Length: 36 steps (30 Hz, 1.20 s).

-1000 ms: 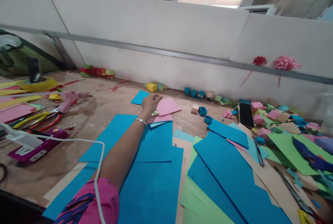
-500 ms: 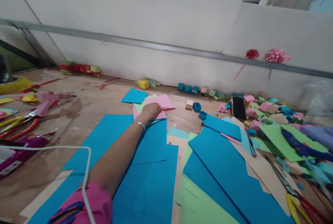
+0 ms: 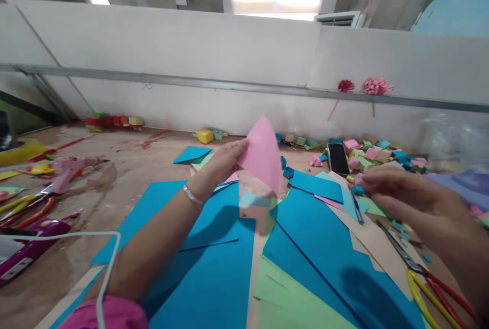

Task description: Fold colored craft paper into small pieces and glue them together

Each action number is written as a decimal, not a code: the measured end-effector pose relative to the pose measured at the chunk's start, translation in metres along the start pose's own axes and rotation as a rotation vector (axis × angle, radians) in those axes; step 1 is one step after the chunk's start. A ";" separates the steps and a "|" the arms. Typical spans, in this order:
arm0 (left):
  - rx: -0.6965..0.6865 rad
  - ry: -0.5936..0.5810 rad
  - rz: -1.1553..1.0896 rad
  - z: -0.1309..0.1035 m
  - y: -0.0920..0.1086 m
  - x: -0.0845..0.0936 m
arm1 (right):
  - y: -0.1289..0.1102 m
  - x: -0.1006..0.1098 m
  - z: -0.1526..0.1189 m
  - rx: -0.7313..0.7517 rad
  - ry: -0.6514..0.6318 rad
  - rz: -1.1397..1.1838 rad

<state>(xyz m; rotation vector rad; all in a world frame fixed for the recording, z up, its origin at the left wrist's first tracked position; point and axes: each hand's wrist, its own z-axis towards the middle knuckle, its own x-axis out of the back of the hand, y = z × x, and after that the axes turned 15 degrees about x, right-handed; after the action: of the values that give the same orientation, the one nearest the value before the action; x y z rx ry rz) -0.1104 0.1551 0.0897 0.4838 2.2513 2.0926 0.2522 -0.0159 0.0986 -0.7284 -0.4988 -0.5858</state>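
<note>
My left hand (image 3: 226,160) pinches one edge of a pink paper sheet (image 3: 263,153), which is raised over the table and slightly curved. Below that hand lie large blue sheets (image 3: 214,273). Reaching in from the right, my right hand (image 3: 408,199) is blurred, its fingers bent, over the small coloured paper pieces; whether anything is between its fingertips is unclear. Beneath it are scissors (image 3: 401,250) with yellow and red handles and a thin dark pen-like tool (image 3: 358,208). More blue sheets (image 3: 324,247) and green sheets (image 3: 290,293) overlap at centre right.
A phone (image 3: 338,159) lies by the heap of folded paper pieces (image 3: 372,153). On the left are a pink glue gun (image 3: 66,171), a purple device (image 3: 34,247) and a white cable (image 3: 110,263). A yellow paper box (image 3: 205,136) stands near the wall.
My left hand has lifted the pink sheet off the small pile and moved slightly right. My right hand has come into view from the right. The camera view has tilted up.
</note>
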 end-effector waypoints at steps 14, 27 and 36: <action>0.401 -0.287 -0.128 -0.087 -0.034 -0.027 | -0.004 -0.102 0.013 -0.491 -0.189 0.617; 0.359 -0.300 0.056 -0.098 -0.077 -0.046 | 0.026 -0.118 -0.043 -0.219 -0.146 0.299; 0.591 -0.446 -0.248 -0.101 -0.085 -0.042 | 0.017 -0.116 -0.050 0.699 -0.074 -0.466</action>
<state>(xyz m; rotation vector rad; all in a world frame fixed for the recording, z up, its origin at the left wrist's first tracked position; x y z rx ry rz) -0.1108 0.0435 0.0084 0.5758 2.4448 1.0522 0.1896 -0.0058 -0.0117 0.0415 -0.8933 -0.7565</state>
